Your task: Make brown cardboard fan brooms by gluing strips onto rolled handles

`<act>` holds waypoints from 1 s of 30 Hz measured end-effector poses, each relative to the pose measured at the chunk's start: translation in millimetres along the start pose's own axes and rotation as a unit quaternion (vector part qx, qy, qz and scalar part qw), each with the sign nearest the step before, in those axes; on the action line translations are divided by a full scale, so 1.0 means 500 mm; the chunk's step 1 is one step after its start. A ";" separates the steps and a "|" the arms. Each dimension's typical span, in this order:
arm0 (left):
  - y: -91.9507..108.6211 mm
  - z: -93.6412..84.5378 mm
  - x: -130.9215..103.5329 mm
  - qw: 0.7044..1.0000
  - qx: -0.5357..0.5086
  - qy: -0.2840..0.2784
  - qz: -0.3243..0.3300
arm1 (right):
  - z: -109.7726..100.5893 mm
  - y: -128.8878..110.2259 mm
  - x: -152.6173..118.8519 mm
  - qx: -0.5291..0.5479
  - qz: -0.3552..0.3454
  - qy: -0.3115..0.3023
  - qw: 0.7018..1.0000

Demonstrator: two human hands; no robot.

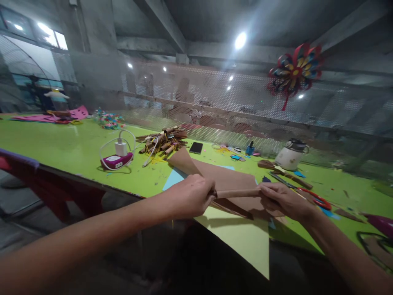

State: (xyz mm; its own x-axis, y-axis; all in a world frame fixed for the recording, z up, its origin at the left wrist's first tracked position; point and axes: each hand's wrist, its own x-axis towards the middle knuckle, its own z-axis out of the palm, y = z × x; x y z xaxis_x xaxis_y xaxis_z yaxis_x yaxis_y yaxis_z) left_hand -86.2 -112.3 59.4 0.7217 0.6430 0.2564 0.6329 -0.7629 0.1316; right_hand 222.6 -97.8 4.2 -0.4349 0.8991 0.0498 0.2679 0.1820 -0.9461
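Observation:
A thin tube of rolled brown paper stretches level between my two hands, over the table's front edge. My left hand is closed around its left end. The fingers of my right hand pinch the other end. Beneath the roll lie brown paper sheets, one with its left corner curled up. A pale yellow sheet hangs over the table edge below them, and light blue paper peeks out at the left. Scissors with red handles lie right of my right hand.
On the green table are a pile of brown paper rolls, a purple power strip with a white charger, a phone and a white kettle. A perforated metal screen stands behind; a pinwheel ornament hangs at upper right.

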 end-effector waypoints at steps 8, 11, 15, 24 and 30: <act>0.014 -0.011 -0.004 1.000 0.014 -0.012 0.017 | 0.008 0.007 -0.010 0.035 -0.003 0.003 0.999; 0.009 -0.009 -0.003 1.000 -0.012 -0.019 0.009 | 0.009 0.004 -0.006 0.025 0.000 0.003 1.000; -0.002 -0.006 -0.001 0.999 -0.009 -0.040 0.015 | 0.022 -0.005 0.001 0.009 0.006 0.002 1.000; -0.028 -0.026 0.025 0.989 -0.101 -0.103 0.018 | 0.044 -0.030 0.014 0.047 0.013 0.029 0.998; -0.038 -0.026 0.035 0.955 -0.245 -0.167 -0.025 | 0.057 -0.039 0.025 0.087 0.009 0.036 0.996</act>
State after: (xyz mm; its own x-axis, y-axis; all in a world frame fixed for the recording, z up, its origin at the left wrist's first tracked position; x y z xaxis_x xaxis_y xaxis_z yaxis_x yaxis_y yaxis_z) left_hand -89.3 -87.7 74.0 0.7946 0.6030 -0.0705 0.5210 -0.6176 0.5892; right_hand 187.6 -101.6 13.9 -0.3665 0.9291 0.0501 0.1197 0.1005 -0.9877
